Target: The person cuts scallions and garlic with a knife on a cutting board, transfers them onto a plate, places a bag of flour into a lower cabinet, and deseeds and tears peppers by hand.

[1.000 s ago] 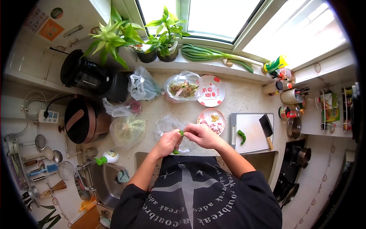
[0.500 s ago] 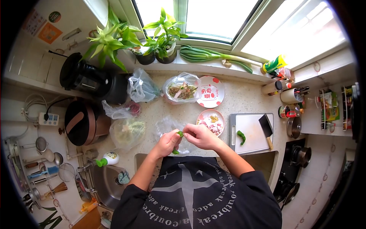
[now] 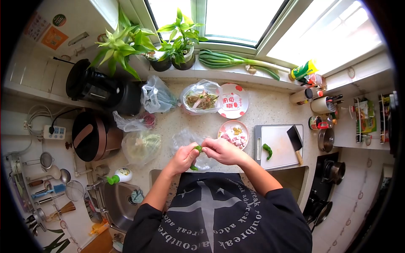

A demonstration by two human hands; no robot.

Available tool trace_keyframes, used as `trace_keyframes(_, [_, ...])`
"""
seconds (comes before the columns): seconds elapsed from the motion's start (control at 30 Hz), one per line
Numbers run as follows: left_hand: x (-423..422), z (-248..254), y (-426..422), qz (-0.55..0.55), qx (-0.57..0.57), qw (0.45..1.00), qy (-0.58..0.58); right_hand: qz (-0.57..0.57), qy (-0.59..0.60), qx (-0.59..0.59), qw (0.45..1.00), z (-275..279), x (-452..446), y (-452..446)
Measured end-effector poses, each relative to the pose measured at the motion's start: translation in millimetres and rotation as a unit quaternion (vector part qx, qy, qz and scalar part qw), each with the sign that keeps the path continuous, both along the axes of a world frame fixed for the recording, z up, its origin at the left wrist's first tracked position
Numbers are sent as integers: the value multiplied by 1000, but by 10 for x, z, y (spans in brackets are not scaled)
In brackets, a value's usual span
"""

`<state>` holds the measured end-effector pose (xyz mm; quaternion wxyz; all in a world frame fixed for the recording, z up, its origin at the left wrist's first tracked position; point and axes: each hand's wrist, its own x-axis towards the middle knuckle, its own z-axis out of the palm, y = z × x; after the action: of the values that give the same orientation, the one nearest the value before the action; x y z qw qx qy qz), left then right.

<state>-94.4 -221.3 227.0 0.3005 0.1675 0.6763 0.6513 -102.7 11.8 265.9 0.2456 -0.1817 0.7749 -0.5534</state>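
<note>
A green pepper is gripped in my left hand, its ends showing above and below the closed fingers. The fingertips of my right hand are pinched together at its upper end. Beneath both hands a clear plastic bag is spread on the counter. Another green pepper lies curved on the cutting board to the right, left of a cleaver. Just beyond my right hand is a small plate with chopped pink-and-white pieces and something yellowish.
A white plate with red spots stands at the back, beside an open bag of food scraps. More plastic bags lie on the left, near a rice cooker. A sink with a green-capped bottle sits lower left.
Both hands stay at almost the same place. The upper end of the pepper is tilted slightly, and my right fingers have shifted a little against it.
</note>
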Motion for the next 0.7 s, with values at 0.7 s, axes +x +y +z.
trace_keyframes(0.7, [-48, -122, 43, -23, 136, 990, -39, -132, -242, -238, 931, -260, 187, -132])
